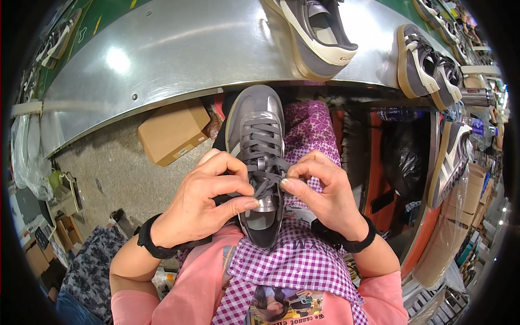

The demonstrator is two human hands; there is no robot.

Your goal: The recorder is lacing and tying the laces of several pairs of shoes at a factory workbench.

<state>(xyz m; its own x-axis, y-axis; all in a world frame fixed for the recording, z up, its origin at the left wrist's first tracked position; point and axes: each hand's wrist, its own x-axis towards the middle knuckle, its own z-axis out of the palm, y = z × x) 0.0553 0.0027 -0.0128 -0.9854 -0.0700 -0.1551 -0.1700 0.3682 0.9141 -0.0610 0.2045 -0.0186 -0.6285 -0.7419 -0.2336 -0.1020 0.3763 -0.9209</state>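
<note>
Got a grey shoe over my lap, toe toward the metal bench. My left hand and right hand are slightly apart, both pinching the dark laces near the tongue. Another shoe sits up on the bench.

Gray sneakers on metal bench

Find gold lettering on the top-middle shoe, dark capitals on the checked apron, upside-down words on the shirt.
</note>
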